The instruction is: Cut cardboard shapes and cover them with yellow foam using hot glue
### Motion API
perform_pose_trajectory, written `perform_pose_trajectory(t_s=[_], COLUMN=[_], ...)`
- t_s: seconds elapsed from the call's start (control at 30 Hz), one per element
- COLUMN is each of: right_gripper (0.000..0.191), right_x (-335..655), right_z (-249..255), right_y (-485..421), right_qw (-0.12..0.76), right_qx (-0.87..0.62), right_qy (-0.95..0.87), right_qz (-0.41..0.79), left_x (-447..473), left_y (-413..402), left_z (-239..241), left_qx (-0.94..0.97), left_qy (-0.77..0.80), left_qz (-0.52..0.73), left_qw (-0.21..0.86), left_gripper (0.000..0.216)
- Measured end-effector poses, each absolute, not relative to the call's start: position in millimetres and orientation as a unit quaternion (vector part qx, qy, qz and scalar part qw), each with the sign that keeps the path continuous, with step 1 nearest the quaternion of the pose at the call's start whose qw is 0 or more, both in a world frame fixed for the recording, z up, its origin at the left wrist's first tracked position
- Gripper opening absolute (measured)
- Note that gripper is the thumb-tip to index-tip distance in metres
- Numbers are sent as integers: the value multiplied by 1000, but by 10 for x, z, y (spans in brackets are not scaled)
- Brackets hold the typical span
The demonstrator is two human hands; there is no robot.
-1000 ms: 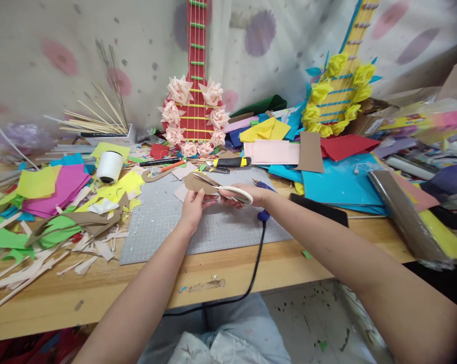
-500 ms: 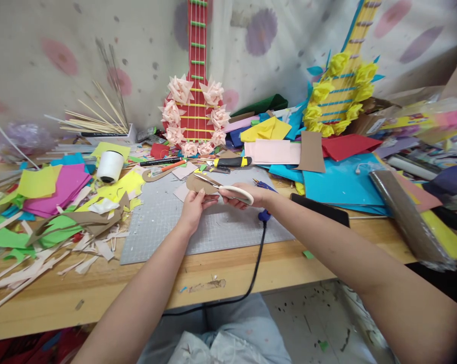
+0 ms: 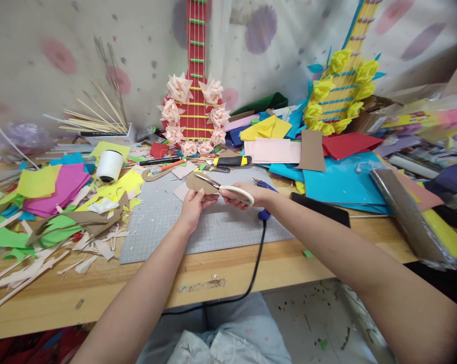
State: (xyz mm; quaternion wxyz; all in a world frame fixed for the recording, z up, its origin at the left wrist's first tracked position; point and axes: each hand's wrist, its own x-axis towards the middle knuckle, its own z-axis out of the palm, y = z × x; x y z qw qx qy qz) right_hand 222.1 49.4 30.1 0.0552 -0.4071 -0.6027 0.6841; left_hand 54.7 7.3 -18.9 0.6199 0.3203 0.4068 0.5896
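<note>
My left hand pinches the lower edge of a brown foam or card piece with a rounded left end. In my right hand is a pair of scissors with white handles. Their metal blades point left and lie over the brown piece; I cannot tell how far they are parted. Both hands are above a grey cutting mat. A blue tool with a black cord, perhaps a glue gun, lies partly hidden behind my right hand.
A red toy guitar with pink flowers stands behind the mat, a yellow one at right. A utility knife lies behind my hands. Coloured scraps and a white roll cover the left; blue sheets lie right.
Almost nothing differs. The hands, scissors and brown piece keep nearly the same place, with only a slight shift of the view.
</note>
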Motion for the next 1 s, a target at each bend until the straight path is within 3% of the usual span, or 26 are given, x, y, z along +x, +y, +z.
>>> perform_pose_trajectory(t_s=[0.27, 0.6, 0.8, 1.0], right_gripper=[45, 43, 46, 45], right_x=[2268, 2172, 2196, 2134], right_z=[267, 253, 276, 202], right_y=[472, 538, 545, 497], right_qw=[69, 80, 102, 120], right_qx=[-382, -428, -400, -415], right_qy=[-579, -515, -646, -648], right_qz=[717, 738, 642, 627], left_x=[540, 454, 454, 516], left_y=[83, 169, 122, 54], left_z=[-198, -211, -142, -105], left_qx=[336, 380, 361, 321], left_qy=[412, 468, 461, 481], left_qz=[583, 608, 614, 612], left_qw=[614, 516, 529, 540], left_gripper=[19, 16, 23, 19])
